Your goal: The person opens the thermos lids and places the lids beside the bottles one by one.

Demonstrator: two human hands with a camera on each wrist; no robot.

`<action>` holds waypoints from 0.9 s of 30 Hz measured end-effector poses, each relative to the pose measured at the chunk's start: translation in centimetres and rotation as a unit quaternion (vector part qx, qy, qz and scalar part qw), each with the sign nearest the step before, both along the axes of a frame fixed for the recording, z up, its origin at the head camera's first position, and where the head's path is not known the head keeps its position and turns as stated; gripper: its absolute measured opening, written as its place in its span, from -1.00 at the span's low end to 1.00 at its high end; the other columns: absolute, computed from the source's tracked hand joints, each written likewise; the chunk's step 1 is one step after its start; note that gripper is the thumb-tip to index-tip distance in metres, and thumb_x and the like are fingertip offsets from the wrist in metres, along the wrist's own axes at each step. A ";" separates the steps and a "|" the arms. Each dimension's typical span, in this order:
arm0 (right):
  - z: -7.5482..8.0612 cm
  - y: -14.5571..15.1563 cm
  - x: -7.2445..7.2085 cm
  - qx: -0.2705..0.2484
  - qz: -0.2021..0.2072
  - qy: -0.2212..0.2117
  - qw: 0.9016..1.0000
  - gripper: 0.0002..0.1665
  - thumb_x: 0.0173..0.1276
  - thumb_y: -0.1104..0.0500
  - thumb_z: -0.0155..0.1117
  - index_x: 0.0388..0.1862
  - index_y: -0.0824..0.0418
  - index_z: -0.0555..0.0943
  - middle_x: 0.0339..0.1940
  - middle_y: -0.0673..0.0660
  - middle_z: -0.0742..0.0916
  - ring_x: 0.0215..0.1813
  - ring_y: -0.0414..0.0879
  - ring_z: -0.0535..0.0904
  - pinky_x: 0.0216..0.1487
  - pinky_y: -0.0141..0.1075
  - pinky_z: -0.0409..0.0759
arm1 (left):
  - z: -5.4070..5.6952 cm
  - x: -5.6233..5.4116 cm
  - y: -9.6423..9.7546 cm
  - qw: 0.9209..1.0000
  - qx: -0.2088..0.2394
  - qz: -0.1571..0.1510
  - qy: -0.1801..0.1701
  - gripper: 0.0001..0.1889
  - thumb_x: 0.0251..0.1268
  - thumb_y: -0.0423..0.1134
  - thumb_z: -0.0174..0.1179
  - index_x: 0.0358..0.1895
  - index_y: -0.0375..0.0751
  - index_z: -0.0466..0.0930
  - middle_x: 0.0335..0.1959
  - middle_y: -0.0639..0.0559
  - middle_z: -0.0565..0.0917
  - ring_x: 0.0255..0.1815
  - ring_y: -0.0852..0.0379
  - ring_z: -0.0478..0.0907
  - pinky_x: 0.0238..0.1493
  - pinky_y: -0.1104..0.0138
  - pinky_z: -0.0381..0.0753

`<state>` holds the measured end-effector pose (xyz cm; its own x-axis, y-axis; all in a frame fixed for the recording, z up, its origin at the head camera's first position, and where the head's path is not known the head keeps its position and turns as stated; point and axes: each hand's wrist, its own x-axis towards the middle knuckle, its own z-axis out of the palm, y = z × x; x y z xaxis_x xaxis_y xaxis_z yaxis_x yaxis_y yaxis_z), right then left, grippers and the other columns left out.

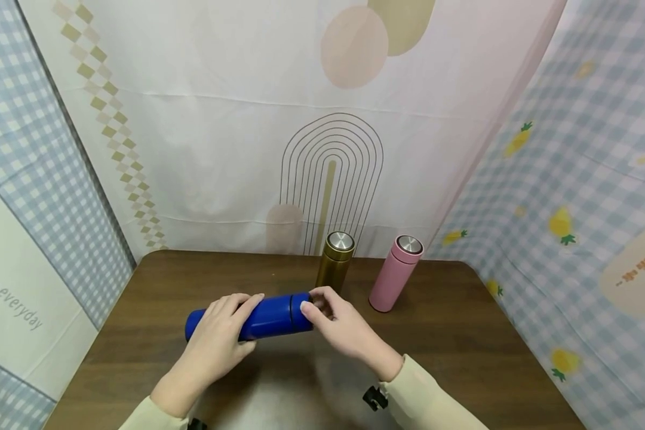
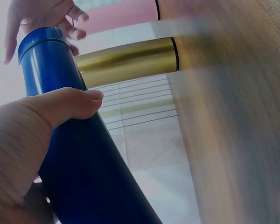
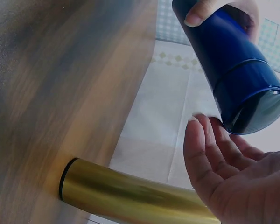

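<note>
A blue thermos bottle [image 1: 272, 316] lies nearly level above the table, its capped end toward the right. My left hand [image 1: 217, 334] grips its body, with the thumb [image 2: 74, 105] laid along the side in the left wrist view. At the capped end is my right hand [image 1: 344, 325], its fingers loosely bent and spread around the cap [image 3: 254, 105]. In the right wrist view, the fingertips are right at the cap's rim and the palm faces its shiny top.
Behind the blue bottle stands a gold thermos bottle [image 1: 334, 263] with a silver-topped cap. A pink thermos bottle [image 1: 395, 275] stands to its right. The brown wooden table [image 1: 451, 334] meets a white patterned curtain [image 1: 220, 179] at the back, with checked cloth [image 1: 559, 149] on both sides.
</note>
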<state>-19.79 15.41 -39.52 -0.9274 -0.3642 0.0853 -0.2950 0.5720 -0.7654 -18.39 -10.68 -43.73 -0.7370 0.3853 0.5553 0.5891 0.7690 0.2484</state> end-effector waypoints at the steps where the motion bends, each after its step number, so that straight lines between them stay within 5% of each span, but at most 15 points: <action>1: 0.0 0.0 0.0 0.008 -0.003 0.000 1.000 -0.42 0.39 -0.35 0.02 0.16 -0.01 0.45 -0.21 -0.07 0.62 -0.21 -0.18 0.55 -0.19 -0.25 0.55 | 0.0 0.0 0.0 1.000 0.000 -0.001 0.000 -0.12 -0.30 -0.20 0.55 0.30 -0.11 0.43 0.02 -0.09 0.53 0.04 -0.13 0.48 0.12 -0.04 0.41; 14: -0.3 0.1 -0.1 -0.038 0.010 -0.023 0.999 -0.41 0.33 -0.24 0.21 0.19 0.06 0.45 -0.19 -0.02 0.61 -0.18 -0.14 0.56 -0.14 -0.25 0.55 | -0.1 0.0 0.0 1.000 0.004 -0.003 0.014 -0.13 -0.32 -0.20 0.54 0.29 -0.11 0.45 0.01 -0.09 0.53 0.02 -0.12 0.49 0.10 -0.03 0.43; 19: -0.3 0.4 -0.1 -0.048 0.039 -0.027 0.998 -0.41 0.31 -0.19 0.27 0.25 -0.07 0.41 -0.08 -0.01 0.61 -0.13 -0.14 0.58 -0.09 -0.26 0.59 | -0.2 0.1 0.0 1.000 0.007 -0.004 0.016 -0.13 -0.34 -0.21 0.55 0.28 -0.11 0.45 -0.01 -0.09 0.53 0.01 -0.12 0.49 0.10 -0.03 0.43; 27: -0.5 0.6 0.2 -0.077 0.075 0.001 0.994 -0.34 0.29 0.00 0.37 0.32 -0.12 0.34 0.01 0.00 0.60 -0.12 -0.08 0.59 -0.09 -0.17 0.61 | -0.1 0.3 0.1 1.000 0.011 -0.003 -0.012 -0.13 -0.33 -0.21 0.54 0.28 -0.08 0.44 -0.01 -0.05 0.53 -0.01 -0.09 0.50 0.09 -0.02 0.44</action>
<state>-19.62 15.97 -39.99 -0.8637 -0.4802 0.1529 -0.3697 0.3976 -0.8398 -18.13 -10.63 -43.82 -0.7479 0.3777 0.5459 0.5877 0.7591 0.2799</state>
